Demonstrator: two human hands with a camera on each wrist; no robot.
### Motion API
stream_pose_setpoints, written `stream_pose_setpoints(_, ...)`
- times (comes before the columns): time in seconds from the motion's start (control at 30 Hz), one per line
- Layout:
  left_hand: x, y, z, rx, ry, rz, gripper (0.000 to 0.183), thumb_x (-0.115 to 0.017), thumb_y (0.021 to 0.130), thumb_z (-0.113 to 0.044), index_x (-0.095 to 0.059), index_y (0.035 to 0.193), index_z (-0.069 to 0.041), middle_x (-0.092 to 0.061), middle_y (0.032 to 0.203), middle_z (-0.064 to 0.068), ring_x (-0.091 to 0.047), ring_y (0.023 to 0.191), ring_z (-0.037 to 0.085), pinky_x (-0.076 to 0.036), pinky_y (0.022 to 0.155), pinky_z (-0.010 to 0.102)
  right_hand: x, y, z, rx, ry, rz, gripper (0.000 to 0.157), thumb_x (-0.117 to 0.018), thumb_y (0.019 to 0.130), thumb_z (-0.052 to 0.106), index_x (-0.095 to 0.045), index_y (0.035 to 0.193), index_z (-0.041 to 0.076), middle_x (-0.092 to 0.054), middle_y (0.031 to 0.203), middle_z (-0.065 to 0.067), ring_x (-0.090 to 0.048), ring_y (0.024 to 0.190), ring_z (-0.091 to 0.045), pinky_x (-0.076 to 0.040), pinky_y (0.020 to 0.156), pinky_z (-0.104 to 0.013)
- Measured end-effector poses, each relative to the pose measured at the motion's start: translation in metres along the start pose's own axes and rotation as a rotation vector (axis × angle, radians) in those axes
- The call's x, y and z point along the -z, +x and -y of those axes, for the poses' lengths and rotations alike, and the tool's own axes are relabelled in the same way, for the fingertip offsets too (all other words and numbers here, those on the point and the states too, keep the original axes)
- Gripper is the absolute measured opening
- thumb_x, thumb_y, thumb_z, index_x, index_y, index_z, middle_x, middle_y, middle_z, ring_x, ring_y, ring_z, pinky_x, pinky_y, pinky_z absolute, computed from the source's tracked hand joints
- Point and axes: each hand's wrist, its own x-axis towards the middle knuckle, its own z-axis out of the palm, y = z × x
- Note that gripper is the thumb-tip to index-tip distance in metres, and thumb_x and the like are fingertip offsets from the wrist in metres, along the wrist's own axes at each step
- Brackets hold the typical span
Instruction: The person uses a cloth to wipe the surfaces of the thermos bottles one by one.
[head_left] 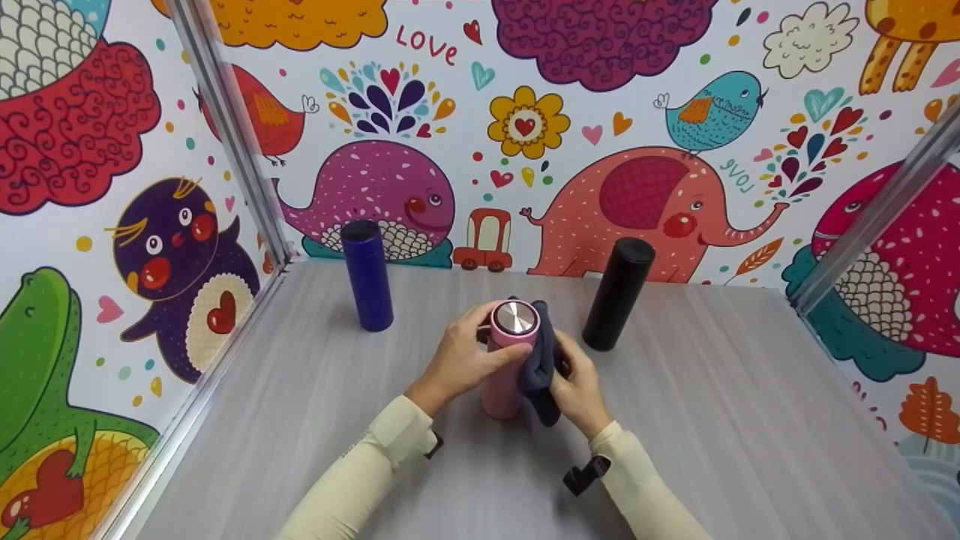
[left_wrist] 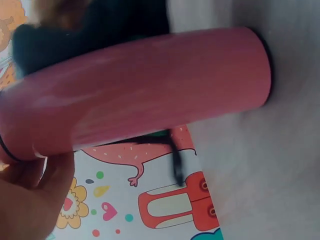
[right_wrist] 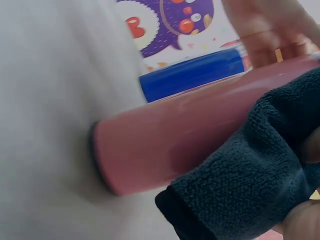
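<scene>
A pink thermos bottle (head_left: 501,390) with a shiny metal-topped lid (head_left: 517,317) stands on the table, leaning slightly in the head view. My left hand (head_left: 466,352) grips it around the lid end, thumb across the near side. On the bottle's right side my right hand (head_left: 581,382) holds a dark blue-grey cloth (head_left: 538,367) against it. The right wrist view shows the cloth (right_wrist: 245,175) bunched over the pink bottle (right_wrist: 165,135), with fingertips pressing into its folds. In the left wrist view the bottle's body (left_wrist: 150,90) runs down to a dark base rim at the tabletop.
A blue bottle (head_left: 367,281) stands at the back left of the grey table (head_left: 300,420). Toward the back right is a black bottle (head_left: 619,292). Printed cartoon panels (head_left: 600,112) with metal frame posts (head_left: 232,135) close off the back and sides.
</scene>
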Motion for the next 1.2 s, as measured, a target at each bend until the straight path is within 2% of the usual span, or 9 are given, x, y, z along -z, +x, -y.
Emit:
stream_pose_setpoints(0.13, 0.004, 0.0, 0.001, 0.048, -0.01, 0.022, 0.076, -0.082, 0.081, -0.049, -0.055, 0.141, -0.011, -0.058, 0.129, 0.003, -0.057, 0.116, 0.015, -0.051, 0.098, 0.036, -0.004, -0.01, -0.017, -0.063, 0.01, 0.038, 0.039, -0.065, 0.087, -0.017, -0.058, 0.126, -0.014, -0.065, 0.112, -0.022, -0.061, 0.098, -0.014, -0.052, 0.085, -0.023)
stream_pose_setpoints(0.3, 0.009, 0.003, 0.001, 0.083, 0.033, 0.046, 0.079, -0.081, 0.078, -0.055, -0.057, 0.141, -0.015, -0.052, 0.122, 0.002, -0.055, 0.114, 0.015, -0.051, 0.096, 0.032, -0.006, -0.019, -0.03, -0.115, -0.029, 0.077, 0.038, -0.065, 0.089, -0.014, -0.059, 0.126, -0.012, -0.066, 0.114, -0.02, -0.06, 0.101, -0.013, -0.049, 0.089, -0.023)
stream_pose_setpoints(0.47, 0.014, 0.003, 0.001, 0.108, 0.047, 0.088, 0.08, -0.081, 0.077, -0.056, -0.056, 0.143, -0.018, -0.052, 0.122, 0.005, -0.055, 0.113, 0.015, -0.052, 0.095, 0.032, -0.007, -0.02, -0.025, -0.155, -0.036, 0.061, 0.039, -0.065, 0.09, -0.012, -0.059, 0.129, -0.009, -0.066, 0.116, -0.019, -0.06, 0.102, -0.017, -0.049, 0.09, -0.025)
stream_pose_setpoints(0.57, 0.015, 0.003, 0.001, 0.105, 0.032, 0.091, 0.078, -0.082, 0.077, -0.055, -0.057, 0.142, -0.019, -0.054, 0.124, 0.003, -0.056, 0.113, 0.014, -0.052, 0.094, 0.032, -0.006, -0.016, -0.016, -0.156, -0.033, 0.046, 0.04, -0.064, 0.09, -0.013, -0.059, 0.129, -0.009, -0.066, 0.116, -0.019, -0.061, 0.101, -0.018, -0.05, 0.089, -0.025)
stream_pose_setpoints(0.67, 0.016, 0.002, 0.002, 0.103, -0.013, 0.077, 0.076, -0.083, 0.077, -0.052, -0.055, 0.138, -0.018, -0.058, 0.124, -0.002, -0.057, 0.113, 0.013, -0.053, 0.094, 0.031, -0.003, -0.008, -0.005, -0.122, -0.022, 0.024, 0.04, -0.063, 0.089, -0.016, -0.058, 0.129, -0.011, -0.066, 0.116, -0.021, -0.062, 0.102, -0.017, -0.05, 0.09, -0.024)
stream_pose_setpoints(0.8, 0.017, 0.001, 0.004, 0.105, -0.098, 0.064, 0.069, -0.085, 0.077, -0.046, -0.051, 0.129, -0.017, -0.062, 0.122, -0.002, -0.059, 0.113, 0.013, -0.052, 0.095, 0.031, 0.0, 0.003, 0.009, -0.043, -0.006, -0.013, 0.041, -0.063, 0.087, -0.019, -0.057, 0.128, -0.015, -0.065, 0.117, -0.024, -0.062, 0.102, -0.015, -0.051, 0.09, -0.024)
stream_pose_setpoints(0.9, 0.018, 0.0, 0.006, 0.103, -0.127, 0.071, 0.065, -0.085, 0.078, -0.046, -0.053, 0.127, -0.018, -0.062, 0.121, -0.003, -0.059, 0.115, 0.013, -0.051, 0.097, 0.031, 0.003, 0.011, 0.019, 0.007, 0.005, -0.037, 0.041, -0.063, 0.087, -0.019, -0.057, 0.127, -0.015, -0.065, 0.115, -0.026, -0.063, 0.101, -0.014, -0.053, 0.088, -0.025)
stream_pose_setpoints(1.07, 0.021, -0.002, 0.008, 0.065, -0.111, 0.077, 0.062, -0.083, 0.081, -0.045, -0.06, 0.133, -0.021, -0.061, 0.121, -0.004, -0.058, 0.113, 0.013, -0.053, 0.094, 0.031, 0.006, 0.02, 0.031, 0.048, 0.029, -0.048, 0.04, -0.064, 0.089, -0.016, -0.057, 0.128, -0.014, -0.065, 0.115, -0.025, -0.064, 0.1, -0.015, -0.054, 0.088, -0.028)
stream_pose_setpoints(1.2, 0.027, -0.002, 0.01, 0.008, -0.087, 0.085, 0.06, -0.081, 0.084, -0.04, -0.061, 0.137, -0.02, -0.061, 0.122, -0.004, -0.061, 0.106, 0.012, -0.055, 0.089, 0.032, 0.009, 0.026, 0.03, 0.118, 0.044, -0.063, 0.041, -0.063, 0.088, -0.019, -0.056, 0.129, -0.014, -0.064, 0.116, -0.027, -0.064, 0.101, -0.016, -0.054, 0.088, -0.027)
